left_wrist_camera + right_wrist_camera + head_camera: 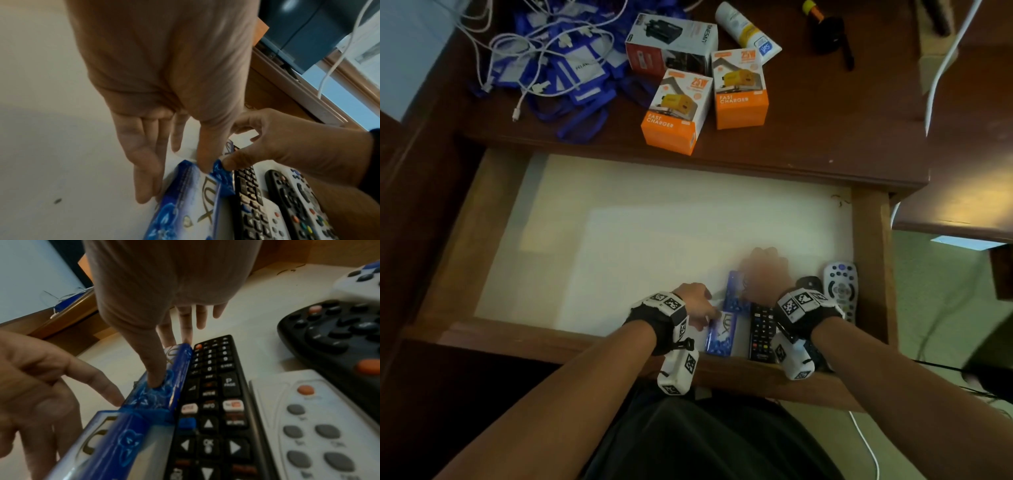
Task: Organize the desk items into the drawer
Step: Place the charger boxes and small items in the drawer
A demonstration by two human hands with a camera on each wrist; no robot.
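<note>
- Both hands work at the front right of the open drawer (873,260): left hand (697,301) has straight, relaxed fingers touching the nearer blue soap box (719,334).
- Right hand (765,274), blurred, seems to press its thumb on the farther soap box (736,291), fingers extended.
- Both boxes lie just beside a black remote (762,334).
- Charger boxes (676,111) sit on the desk (825,130).

Right hand (763,274) motion-blurred
</note>
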